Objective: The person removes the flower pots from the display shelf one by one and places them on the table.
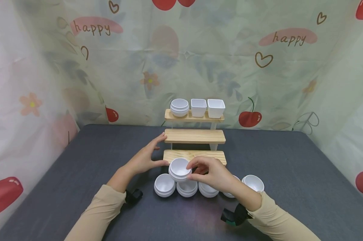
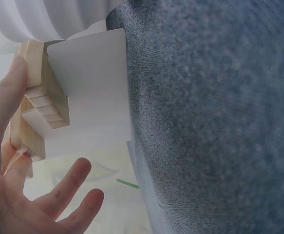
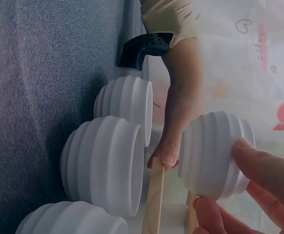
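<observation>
While the right hand (image 1: 212,172) pinches a ribbed white bowl (image 1: 179,169) by its rim above the shelf's front edge (image 1: 194,155), the relaxed left hand (image 1: 145,157) steadies the wood; a shallow pinch could let it slip.

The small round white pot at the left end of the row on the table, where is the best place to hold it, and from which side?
Take the round pot by its rim, coming from above with thumb and fingers on opposite sides. It stands upright with the mouth open upward, its left side is free, but another pot sits close on its right, so a sideways approach there looks cramped. The ribbed wall should help the fingers hold.
</observation>
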`<state>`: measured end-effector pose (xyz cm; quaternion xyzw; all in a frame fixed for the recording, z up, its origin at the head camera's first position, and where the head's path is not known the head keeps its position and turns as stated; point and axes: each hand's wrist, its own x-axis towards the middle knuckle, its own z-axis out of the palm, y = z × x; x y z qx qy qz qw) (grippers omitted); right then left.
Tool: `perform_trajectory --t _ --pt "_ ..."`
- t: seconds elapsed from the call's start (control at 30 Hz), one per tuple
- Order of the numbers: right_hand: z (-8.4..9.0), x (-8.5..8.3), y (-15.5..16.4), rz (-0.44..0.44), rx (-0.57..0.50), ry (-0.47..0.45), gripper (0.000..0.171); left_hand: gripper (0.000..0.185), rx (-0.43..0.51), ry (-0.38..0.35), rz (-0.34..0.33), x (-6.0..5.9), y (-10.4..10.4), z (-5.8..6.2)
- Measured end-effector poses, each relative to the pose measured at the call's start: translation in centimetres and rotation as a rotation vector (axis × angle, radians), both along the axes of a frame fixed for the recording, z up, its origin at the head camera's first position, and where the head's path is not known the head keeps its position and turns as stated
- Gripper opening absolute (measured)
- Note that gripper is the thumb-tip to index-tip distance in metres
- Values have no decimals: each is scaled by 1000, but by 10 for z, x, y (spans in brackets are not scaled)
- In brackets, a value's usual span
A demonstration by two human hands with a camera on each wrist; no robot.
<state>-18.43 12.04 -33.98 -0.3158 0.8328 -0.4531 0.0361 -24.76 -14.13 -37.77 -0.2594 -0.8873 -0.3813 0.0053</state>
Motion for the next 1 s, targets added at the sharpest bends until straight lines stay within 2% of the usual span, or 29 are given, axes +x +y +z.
perform_trajectory --t 0.43,1.0 --pt "-4 4 0 17 14 -28 24 92 -11 5 8 0 0 0" --pt "-9 12 -1 90 -11 -38 25 92 -4 15 -3 0 0 -1"
